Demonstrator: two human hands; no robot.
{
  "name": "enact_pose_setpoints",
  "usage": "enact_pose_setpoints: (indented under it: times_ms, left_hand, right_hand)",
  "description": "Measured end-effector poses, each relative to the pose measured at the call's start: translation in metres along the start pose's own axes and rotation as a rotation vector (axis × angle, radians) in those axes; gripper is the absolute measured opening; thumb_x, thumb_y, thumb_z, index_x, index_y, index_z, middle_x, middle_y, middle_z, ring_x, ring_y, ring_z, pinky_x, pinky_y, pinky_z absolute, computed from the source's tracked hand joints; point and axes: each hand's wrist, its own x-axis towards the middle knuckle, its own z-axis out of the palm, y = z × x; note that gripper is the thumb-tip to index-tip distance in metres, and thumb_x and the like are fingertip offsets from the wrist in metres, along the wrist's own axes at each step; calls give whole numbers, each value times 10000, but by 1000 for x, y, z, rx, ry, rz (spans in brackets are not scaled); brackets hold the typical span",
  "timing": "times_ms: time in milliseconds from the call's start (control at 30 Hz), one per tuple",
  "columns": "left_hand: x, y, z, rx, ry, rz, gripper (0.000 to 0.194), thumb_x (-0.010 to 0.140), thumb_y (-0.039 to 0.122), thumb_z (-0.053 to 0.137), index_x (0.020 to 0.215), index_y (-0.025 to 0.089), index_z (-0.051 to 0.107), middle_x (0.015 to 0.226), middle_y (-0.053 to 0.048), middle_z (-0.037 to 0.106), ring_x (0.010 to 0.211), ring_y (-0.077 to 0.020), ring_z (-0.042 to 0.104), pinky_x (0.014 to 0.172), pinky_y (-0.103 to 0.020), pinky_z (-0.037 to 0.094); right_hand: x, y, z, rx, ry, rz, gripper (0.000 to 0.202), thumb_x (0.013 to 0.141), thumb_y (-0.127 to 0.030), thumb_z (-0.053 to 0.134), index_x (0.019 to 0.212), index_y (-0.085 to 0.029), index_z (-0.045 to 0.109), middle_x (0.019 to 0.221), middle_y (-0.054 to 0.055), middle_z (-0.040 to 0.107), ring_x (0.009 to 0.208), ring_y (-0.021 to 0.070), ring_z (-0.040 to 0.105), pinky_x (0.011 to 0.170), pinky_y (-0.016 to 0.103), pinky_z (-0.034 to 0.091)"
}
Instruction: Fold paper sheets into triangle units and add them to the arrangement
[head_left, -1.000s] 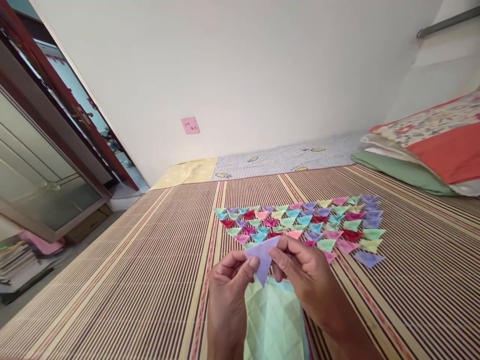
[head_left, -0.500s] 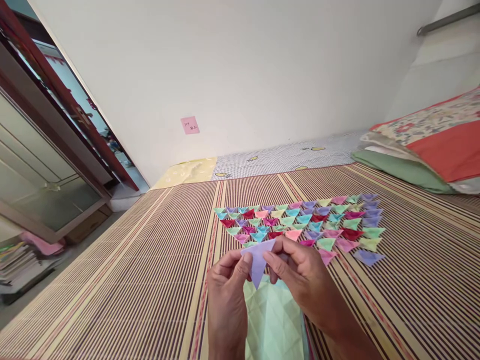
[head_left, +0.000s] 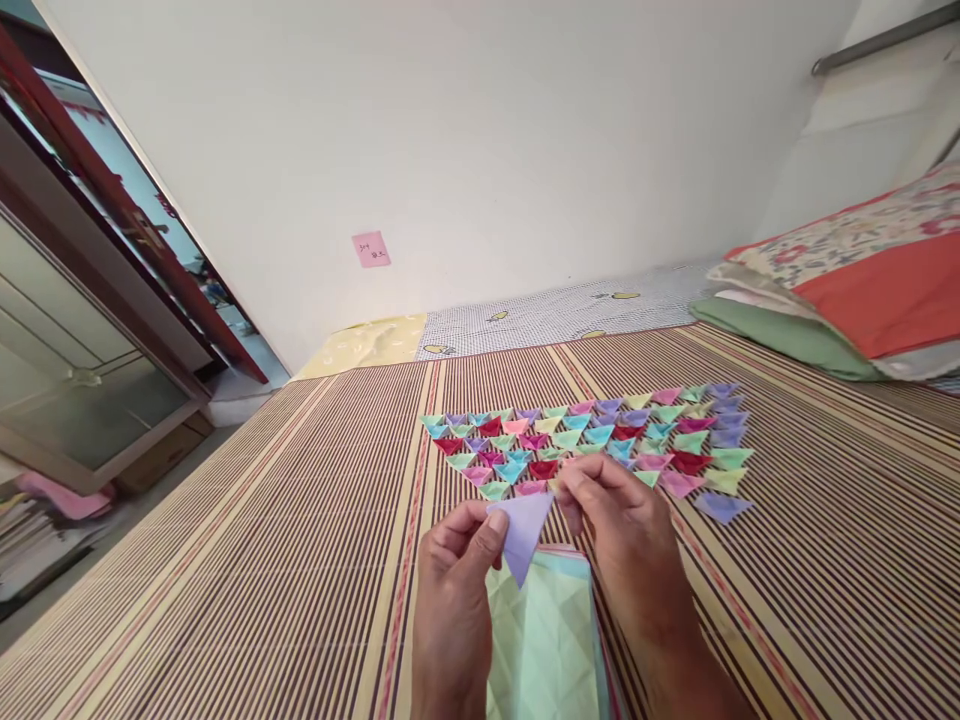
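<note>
Lavender paper, smooth and matte, is shaped as a paper triangle (head_left: 523, 530) with one point down. Its upper left corner is pinched between thumb and fingers of the left hand (head_left: 455, 585). The right hand (head_left: 634, 540) is bent at the upper right corner; whether contact is made cannot be told.

Below the triangle, pale green creased sheets (head_left: 544, 630) are stacked on the striped mat (head_left: 285, 560); the stack is cut off by the lower picture edge and partly covered by the left hand. The fingers behind the triangle are mostly hidden.

Beyond the hands, small folded paper pieces (head_left: 598, 435) in many colours are laid in close rows; some are blocked from view by the right hand. Farther out, yellow cloth (head_left: 371, 345) and checked cloth (head_left: 555, 310) are spread along the wall (head_left: 487, 150), where a pink note (head_left: 372, 249) is seen. Floral and red fabric (head_left: 885, 290) is piled at right.
</note>
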Motion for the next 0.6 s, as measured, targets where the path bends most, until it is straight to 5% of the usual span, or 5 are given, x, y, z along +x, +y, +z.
enact_pose_setpoints:
  times_ms: [100, 300, 600]
  left_hand:
    - [5, 1, -5, -136, 69, -45, 297, 611, 334, 986, 681, 142, 770, 620, 8, 647, 566, -85, 522, 558, -186, 444]
    - [9, 2, -6, -329, 56, -175, 296, 543, 205, 1014, 735, 138, 799, 744, -36, 764, 645, -118, 659, 648, -218, 554]
    - [8, 2, -5, -389, -82, -212, 264, 597, 218, 1002, 739, 123, 802, 698, -15, 725, 605, -89, 627, 545, -167, 511]
  right_hand:
    - [3, -2, -5, -26, -54, -22, 280, 974, -423, 613, 804, -214, 688, 700, 1, 618, 616, 143, 521, 618, 285, 465]
    - [-3, -5, 2, 24, -445, 64, 171, 916, -375, 718, 926, -206, 736, 831, 19, 696, 763, 168, 624, 689, 282, 510]
    - [-4, -2, 4, 103, -507, 71, 178, 953, -354, 671, 866, -200, 689, 778, -4, 641, 736, 154, 603, 689, 272, 495]
